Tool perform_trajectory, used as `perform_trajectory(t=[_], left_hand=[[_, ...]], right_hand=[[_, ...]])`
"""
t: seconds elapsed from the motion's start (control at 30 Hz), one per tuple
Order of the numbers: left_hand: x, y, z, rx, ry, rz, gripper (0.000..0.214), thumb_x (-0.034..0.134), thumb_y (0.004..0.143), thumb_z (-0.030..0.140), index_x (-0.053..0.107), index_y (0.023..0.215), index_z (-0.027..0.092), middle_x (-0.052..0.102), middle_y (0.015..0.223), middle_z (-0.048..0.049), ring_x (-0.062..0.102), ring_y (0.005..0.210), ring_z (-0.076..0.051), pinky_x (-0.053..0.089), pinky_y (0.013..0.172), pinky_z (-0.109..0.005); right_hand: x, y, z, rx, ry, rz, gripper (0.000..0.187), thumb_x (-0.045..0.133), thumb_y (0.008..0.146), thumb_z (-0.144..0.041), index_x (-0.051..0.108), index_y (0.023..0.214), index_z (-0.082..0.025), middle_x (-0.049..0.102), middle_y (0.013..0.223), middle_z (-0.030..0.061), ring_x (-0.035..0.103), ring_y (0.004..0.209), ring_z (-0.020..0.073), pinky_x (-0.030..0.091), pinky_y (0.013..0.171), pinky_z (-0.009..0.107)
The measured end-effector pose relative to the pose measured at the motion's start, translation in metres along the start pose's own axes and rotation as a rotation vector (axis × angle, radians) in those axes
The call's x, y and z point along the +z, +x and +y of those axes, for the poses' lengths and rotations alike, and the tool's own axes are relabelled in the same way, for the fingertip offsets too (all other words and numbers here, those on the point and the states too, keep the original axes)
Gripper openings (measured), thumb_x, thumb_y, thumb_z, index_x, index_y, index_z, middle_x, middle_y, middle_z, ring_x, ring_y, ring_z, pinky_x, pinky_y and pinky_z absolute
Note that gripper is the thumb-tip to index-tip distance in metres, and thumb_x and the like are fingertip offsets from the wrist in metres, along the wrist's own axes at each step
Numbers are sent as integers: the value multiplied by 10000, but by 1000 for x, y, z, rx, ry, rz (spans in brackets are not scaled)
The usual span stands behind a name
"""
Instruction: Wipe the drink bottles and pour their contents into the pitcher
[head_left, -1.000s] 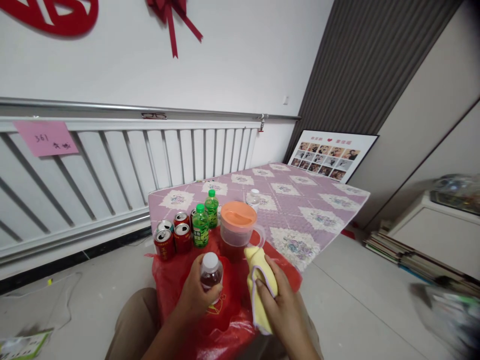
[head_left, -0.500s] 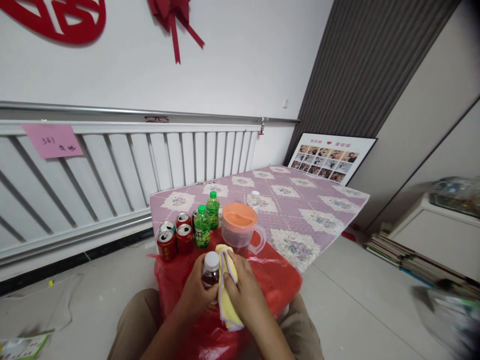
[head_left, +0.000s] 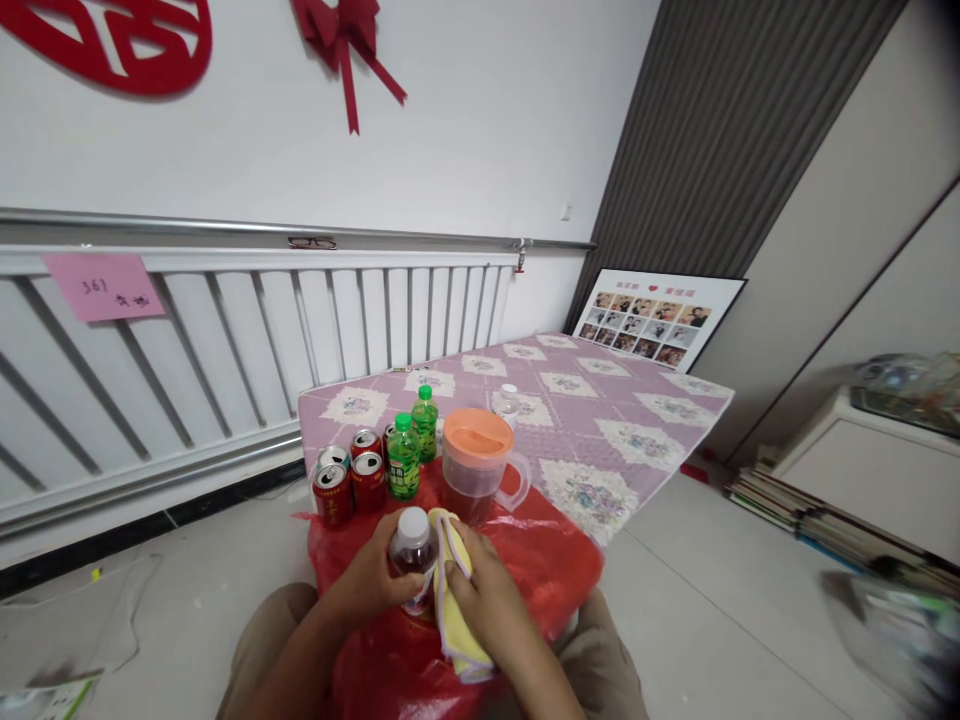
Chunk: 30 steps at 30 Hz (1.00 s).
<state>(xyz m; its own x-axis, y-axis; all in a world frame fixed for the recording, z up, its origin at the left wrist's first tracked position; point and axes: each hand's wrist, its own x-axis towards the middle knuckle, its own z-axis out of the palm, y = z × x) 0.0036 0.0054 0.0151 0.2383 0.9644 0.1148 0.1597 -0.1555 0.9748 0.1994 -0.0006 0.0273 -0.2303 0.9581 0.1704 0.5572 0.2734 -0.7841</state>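
Note:
My left hand (head_left: 371, 582) is wrapped round a small clear bottle (head_left: 412, 547) with a white cap and dark drink inside, held upright over the red plastic sheet (head_left: 540, 570). My right hand (head_left: 484, 598) grips a yellow cloth (head_left: 454, 610) with a purple edge and presses it against the bottle's right side. Just behind stands a clear pitcher (head_left: 478, 476) with an orange lid and dark liquid.
Several red cans (head_left: 351, 480) and two green bottles (head_left: 410, 450) stand at the left of the low table with a purple patterned cover (head_left: 600, 420). A small clear bottle (head_left: 508, 400) sits behind the pitcher. A white radiator runs along the wall; a photo board and stacked books lie right.
A second ago the cloth was apart from the bottle, near the pitcher. My right hand brought it left against the bottle and now rubs a little lower down its side.

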Motion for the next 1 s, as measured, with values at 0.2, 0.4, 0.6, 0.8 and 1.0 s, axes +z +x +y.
perform_trajectory(t=[0.2,0.4,0.6,0.8,1.0], left_hand=[[-4,1,7,3,-33,-66,733,718,678,240,390,1329,160,556,1299,-125,550,1164,-291,443,1014,-412],[-16,0,0,26,-41,-59,706,713,676,205,376,1297,191,552,1286,-103,534,1186,-280,437,1017,-396],[-25,-2,-6,11,-30,-128,669,699,699,234,425,1307,179,575,1289,-105,540,1196,-295,418,1041,-418],[-17,-10,3,24,44,-12,690,715,715,242,447,1347,176,541,1357,-127,501,1250,-317,379,1086,-454],[-5,-11,1,-33,45,172,678,747,675,211,501,1305,155,588,1268,-127,538,1183,-326,416,1043,-477]], right_hand=[[-9,2,-24,-136,14,42,510,474,874,-173,493,1383,-178,497,1412,117,461,1314,206,358,1114,363],[6,6,-2,-67,16,-15,534,474,853,-128,499,1385,-173,562,1355,124,505,1280,215,373,1098,381],[8,-2,6,29,-61,-100,545,504,827,-118,520,1371,-142,608,1289,149,567,1216,238,412,1059,378],[-2,-1,-10,-64,-71,8,540,495,842,-139,503,1382,-172,543,1371,129,506,1281,233,396,1090,386],[0,4,-22,-158,-137,29,598,494,808,-72,488,1401,-153,470,1433,162,447,1332,265,385,1104,415]])
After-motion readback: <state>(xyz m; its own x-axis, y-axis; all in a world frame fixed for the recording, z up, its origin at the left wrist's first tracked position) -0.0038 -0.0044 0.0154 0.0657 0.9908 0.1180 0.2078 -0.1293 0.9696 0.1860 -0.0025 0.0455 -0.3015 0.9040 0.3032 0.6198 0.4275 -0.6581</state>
